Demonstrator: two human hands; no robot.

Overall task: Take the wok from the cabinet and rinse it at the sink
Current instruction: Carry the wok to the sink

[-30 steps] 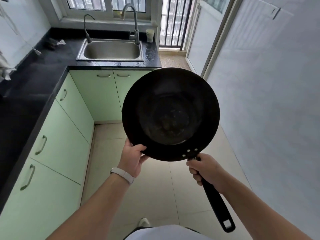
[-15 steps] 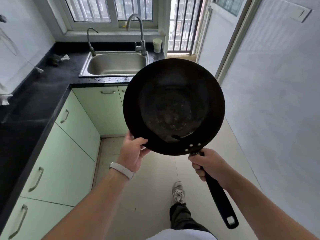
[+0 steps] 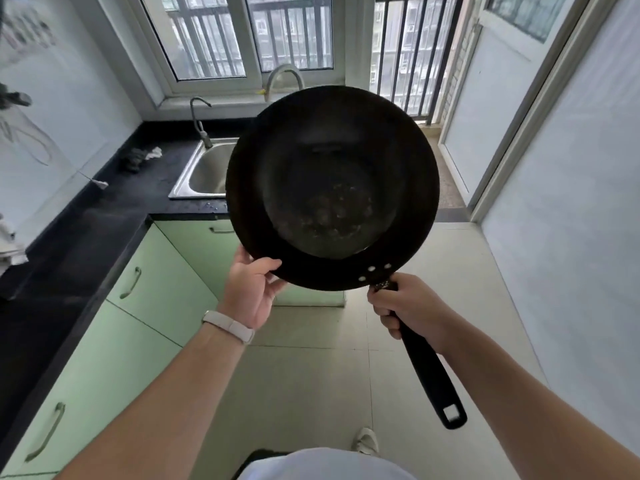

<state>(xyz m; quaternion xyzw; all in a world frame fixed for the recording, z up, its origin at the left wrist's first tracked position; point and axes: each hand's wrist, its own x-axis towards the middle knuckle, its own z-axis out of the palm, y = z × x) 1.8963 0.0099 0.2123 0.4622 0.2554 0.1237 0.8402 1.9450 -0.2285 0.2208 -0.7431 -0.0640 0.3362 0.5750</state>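
A black wok (image 3: 332, 188) fills the middle of the view, held in the air and tilted so its inside faces me. My right hand (image 3: 410, 310) is wrapped around its long black handle just below the rivets. My left hand (image 3: 254, 285) grips the wok's lower left rim, thumb on the inside. Behind the wok lies the steel sink (image 3: 204, 174), set in the black counter; its right half is hidden by the wok. The tall curved tap (image 3: 282, 76) shows above the wok's rim.
A smaller thin tap (image 3: 199, 121) stands at the sink's back left. The black counter (image 3: 86, 230) runs along the left over green cabinets (image 3: 145, 306). A crumpled rag (image 3: 138, 157) lies left of the sink. A barred window is behind, and a white wall stands at the right.
The sink has come closer and larger in view. The wok has risen with both hands on it and now covers the sink's right half.
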